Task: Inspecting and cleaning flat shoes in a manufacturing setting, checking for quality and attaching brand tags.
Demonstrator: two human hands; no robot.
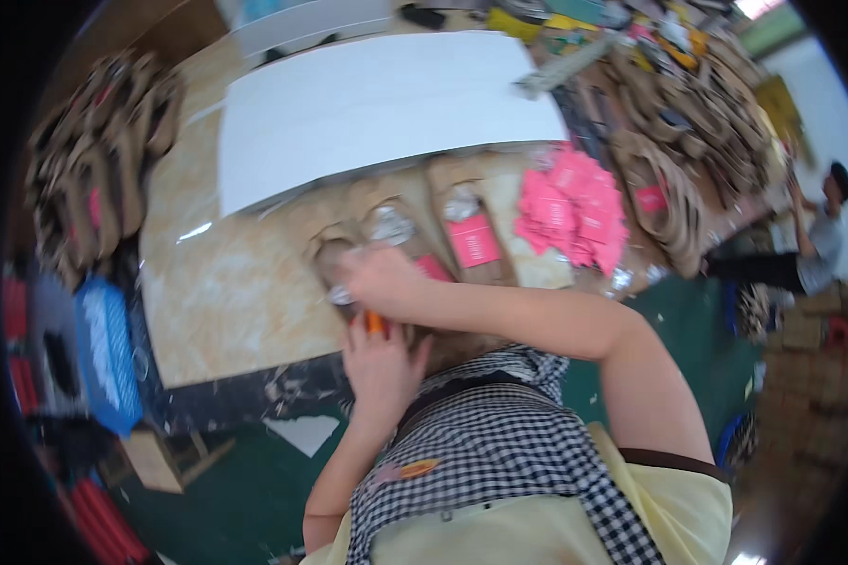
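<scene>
Three tan flat shoes lie side by side, toes away from me. The left tan shoe (331, 252) has my right hand (386, 281) over its opening, fingers blurred and partly hidden. At this shoe's near end my left hand (382, 363) closes its fingers about a small orange thing (375, 322), its thumb held apart. Silvery crumpled paper fills the toe of the middle tan shoe (392, 226), and a pink card sits inside it, partly behind my right arm. The right tan shoe (493, 270) holds similar paper and a pink card (472, 239).
A pile of pink cards (571, 207) lies right of the shoes. Behind them stands a long white box (386, 104). Tan shoes are heaped at left (94, 169) and right (688, 122). A blue basket (108, 353) hangs near the left edge. Another person (824, 240) stands far right.
</scene>
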